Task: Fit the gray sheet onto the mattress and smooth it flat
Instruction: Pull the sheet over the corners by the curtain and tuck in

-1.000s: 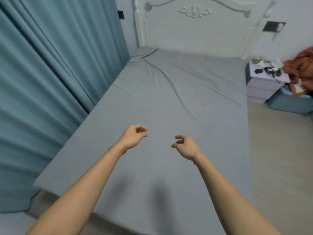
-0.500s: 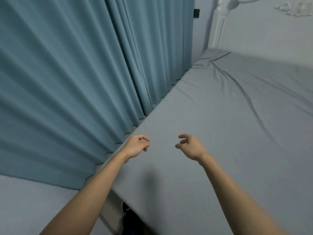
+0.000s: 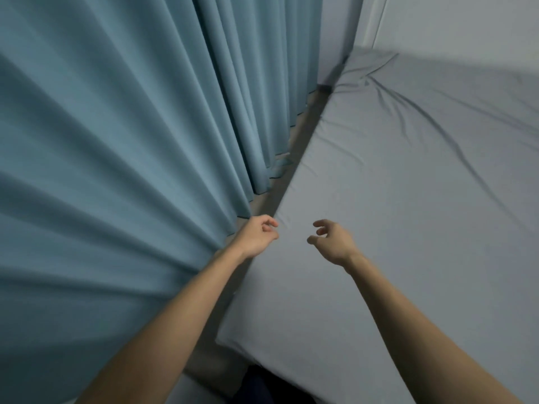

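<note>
The gray sheet point(image 3: 408, 217) covers the mattress, which fills the right half of the view. Long creases run from its far left corner toward the middle, and small wrinkles line its left edge. My left hand point(image 3: 258, 236) hovers over that left edge with fingers loosely curled and nothing in them. My right hand point(image 3: 332, 240) floats a little to the right, above the sheet, also loosely curled and holding nothing. Both forearms reach in from the bottom. The near left corner of the sheet point(image 3: 230, 336) wraps over the mattress corner.
A teal curtain point(image 3: 116, 141) hangs along the whole left side, close to the bed, leaving a narrow strip of floor point(image 3: 303, 118) between them. The white headboard point(image 3: 455, 21) stands at the far end. Something dark point(image 3: 271, 386) lies below the near corner.
The view has swung left toward the curtain side. Both hands now sit by the sheet's left edge instead of over its middle. Their loose curl is unchanged.
</note>
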The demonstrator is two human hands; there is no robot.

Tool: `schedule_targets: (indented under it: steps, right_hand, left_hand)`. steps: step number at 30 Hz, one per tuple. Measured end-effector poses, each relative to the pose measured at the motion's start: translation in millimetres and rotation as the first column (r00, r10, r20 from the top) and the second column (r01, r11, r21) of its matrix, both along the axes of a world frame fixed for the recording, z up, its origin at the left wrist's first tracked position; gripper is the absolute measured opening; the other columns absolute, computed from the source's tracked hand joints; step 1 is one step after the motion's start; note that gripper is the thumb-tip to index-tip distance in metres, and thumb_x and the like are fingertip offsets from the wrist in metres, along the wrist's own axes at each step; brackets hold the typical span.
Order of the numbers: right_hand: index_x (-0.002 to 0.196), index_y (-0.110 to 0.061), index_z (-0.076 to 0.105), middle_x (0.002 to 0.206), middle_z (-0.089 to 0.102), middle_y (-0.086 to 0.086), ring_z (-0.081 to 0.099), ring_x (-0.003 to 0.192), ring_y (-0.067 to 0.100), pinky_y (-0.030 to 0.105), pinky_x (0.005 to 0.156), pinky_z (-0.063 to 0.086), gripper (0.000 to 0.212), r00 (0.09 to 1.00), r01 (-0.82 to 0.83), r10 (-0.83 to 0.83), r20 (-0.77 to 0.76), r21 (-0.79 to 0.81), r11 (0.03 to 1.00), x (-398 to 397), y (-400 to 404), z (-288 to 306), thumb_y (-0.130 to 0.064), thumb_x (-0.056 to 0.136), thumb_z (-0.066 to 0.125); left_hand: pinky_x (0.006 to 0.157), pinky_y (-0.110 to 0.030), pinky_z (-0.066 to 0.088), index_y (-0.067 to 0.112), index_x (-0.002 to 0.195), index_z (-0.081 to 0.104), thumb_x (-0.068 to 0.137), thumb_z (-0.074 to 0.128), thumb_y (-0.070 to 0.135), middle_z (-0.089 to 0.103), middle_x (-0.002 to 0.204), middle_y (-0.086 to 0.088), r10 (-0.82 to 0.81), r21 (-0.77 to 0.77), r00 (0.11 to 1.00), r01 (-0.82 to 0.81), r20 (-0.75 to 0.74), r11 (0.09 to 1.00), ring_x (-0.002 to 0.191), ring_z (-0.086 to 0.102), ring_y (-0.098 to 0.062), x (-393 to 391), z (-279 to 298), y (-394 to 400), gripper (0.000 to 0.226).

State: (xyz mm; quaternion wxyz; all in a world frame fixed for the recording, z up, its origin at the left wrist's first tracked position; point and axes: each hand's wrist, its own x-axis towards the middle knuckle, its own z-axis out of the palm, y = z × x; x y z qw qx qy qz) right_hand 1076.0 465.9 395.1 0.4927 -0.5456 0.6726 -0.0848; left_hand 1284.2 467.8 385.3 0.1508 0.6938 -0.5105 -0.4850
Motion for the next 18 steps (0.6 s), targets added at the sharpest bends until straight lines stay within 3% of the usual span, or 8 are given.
schedule_targets:
  steps: [4, 7, 10, 14, 18]
  right_hand:
    - [0.136, -0.017, 0.054, 0.129, 0.06, 0.009, 0.059, 0.112, 0.027, 0.031, 0.089, 0.048, 0.05, 0.999, -0.014, 0.015, 0.031, -0.032, 0.999, 38, -36, -4, -0.027, 0.089, 0.066]
    - [0.137, -0.016, 0.053, 0.131, 0.059, 0.01, 0.058, 0.114, 0.028, 0.03, 0.089, 0.046, 0.05, 0.997, 0.028, -0.025, 0.066, -0.04, 0.999, 57, -54, -13, -0.027, 0.089, 0.065]
    - [0.137, -0.016, 0.053, 0.133, 0.058, 0.01, 0.058, 0.117, 0.028, 0.031, 0.094, 0.046, 0.051, 0.995, 0.082, -0.081, 0.065, -0.019, 0.996, 73, -68, -24, -0.027, 0.089, 0.065]
    - [0.139, -0.015, 0.052, 0.136, 0.057, 0.012, 0.056, 0.121, 0.029, 0.035, 0.1, 0.047, 0.052, 0.982, 0.188, -0.188, 0.03, -0.014, 0.982, 108, -92, -41, -0.027, 0.089, 0.065]
    - [0.141, -0.013, 0.049, 0.139, 0.055, 0.014, 0.055, 0.124, 0.029, 0.035, 0.101, 0.045, 0.053, 0.949, 0.315, -0.315, -0.004, -0.038, 0.948, 166, -114, -64, -0.025, 0.09, 0.062]
  left_hand:
    - [0.062, -0.012, 0.042, 0.011, 0.111, 0.064, 0.087, 0.066, 0.01, 0.062, 0.092, -0.001, 0.052, -0.033, 0.996, -0.05, 0.07, 0.998, 0.076, 0.056, -0.011, 38, 6, -19, 0.024]
    - [0.063, -0.017, 0.044, 0.014, 0.109, 0.063, 0.086, 0.066, 0.01, 0.06, 0.093, -0.001, 0.044, -0.034, 0.995, -0.041, 0.095, 0.999, 0.072, 0.055, -0.011, 57, 3, -40, 0.024]
    - [0.067, -0.022, 0.044, 0.02, 0.103, 0.062, 0.085, 0.068, 0.012, 0.061, 0.087, 0.003, -0.004, -0.048, 0.995, 0.009, 0.103, 0.999, 0.074, 0.057, -0.014, 75, -4, -70, 0.021]
    - [0.074, -0.023, 0.045, 0.02, 0.108, 0.064, 0.085, 0.067, 0.015, 0.069, 0.095, 0.001, -0.122, -0.029, 0.989, 0.124, 0.081, 0.992, 0.082, 0.064, -0.014, 110, -24, -113, 0.023]
    - [0.068, -0.023, 0.043, 0.019, 0.11, 0.062, 0.086, 0.064, 0.015, 0.067, 0.09, 0.004, -0.254, -0.022, 0.965, 0.256, 0.069, 0.967, 0.075, 0.06, -0.01, 151, -53, -161, 0.025]
